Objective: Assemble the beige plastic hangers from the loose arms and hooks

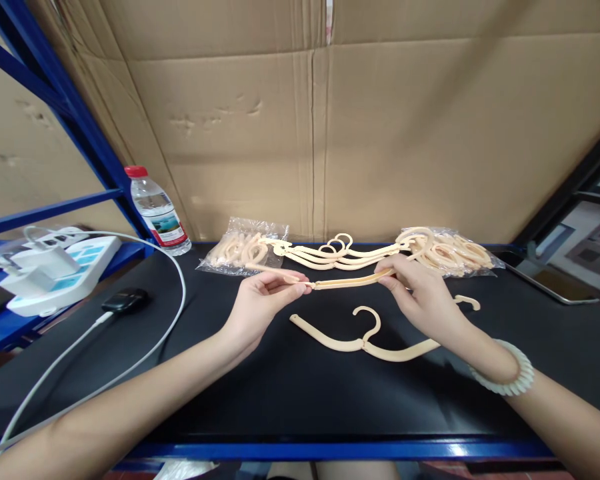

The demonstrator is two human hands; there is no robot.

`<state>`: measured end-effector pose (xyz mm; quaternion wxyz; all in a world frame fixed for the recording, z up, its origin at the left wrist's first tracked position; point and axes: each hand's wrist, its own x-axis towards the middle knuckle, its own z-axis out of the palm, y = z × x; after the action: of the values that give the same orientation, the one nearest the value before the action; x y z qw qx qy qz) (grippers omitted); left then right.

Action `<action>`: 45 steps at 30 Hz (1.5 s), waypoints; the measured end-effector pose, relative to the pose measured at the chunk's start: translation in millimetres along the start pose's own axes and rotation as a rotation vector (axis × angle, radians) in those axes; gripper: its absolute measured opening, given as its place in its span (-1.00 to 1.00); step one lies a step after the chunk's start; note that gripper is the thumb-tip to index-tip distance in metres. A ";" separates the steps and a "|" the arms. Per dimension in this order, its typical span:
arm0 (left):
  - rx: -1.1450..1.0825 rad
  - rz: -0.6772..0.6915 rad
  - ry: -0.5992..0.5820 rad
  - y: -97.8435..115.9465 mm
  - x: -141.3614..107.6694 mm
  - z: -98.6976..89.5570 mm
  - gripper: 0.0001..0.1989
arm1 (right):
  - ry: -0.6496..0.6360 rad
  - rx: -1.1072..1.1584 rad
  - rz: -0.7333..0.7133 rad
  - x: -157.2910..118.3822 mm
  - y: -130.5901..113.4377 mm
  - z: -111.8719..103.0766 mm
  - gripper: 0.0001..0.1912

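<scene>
Between my two hands a cream plastic hanger part [347,283] is held roughly level above the black table. My left hand [270,297] pinches it near a joint at its left end. The fingers of my right hand [420,290] close on its other end. Below lies a cream folding hanger [340,344] with its hook turned up; my right wrist hides part of its right arm. A small hooked piece [467,302] shows beyond that wrist. Behind my hands, several assembled hangers [337,257] lie nested together.
Clear plastic bags of hanger parts lie at the back left [245,250] and back right [450,252]. A water bottle [160,213] stands left, near a power strip [65,273], a black device [125,300] and a white cable [183,293]. A tablet-like slab [550,283] lies right.
</scene>
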<state>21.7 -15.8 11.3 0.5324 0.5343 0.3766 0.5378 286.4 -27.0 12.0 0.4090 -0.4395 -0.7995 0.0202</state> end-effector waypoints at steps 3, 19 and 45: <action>-0.039 -0.058 -0.062 -1.3 3.4 -1.6 -0.82 | 0.037 -0.003 -0.022 -0.5 -0.6 0.2 -0.90; -0.239 -0.104 -0.402 -1.9 3.3 1.9 -0.73 | 0.083 -0.014 -0.113 -3.7 -7.9 3.0 -0.86; -0.287 -0.213 -0.516 -0.3 12.6 -11.3 -0.74 | 0.130 -0.066 -0.209 -6.1 -11.2 6.7 -0.85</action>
<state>12.5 -1.6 11.6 0.7337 0.5301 0.2033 0.3733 275.9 -36.0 8.0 0.4450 -0.3674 -0.8130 -0.0775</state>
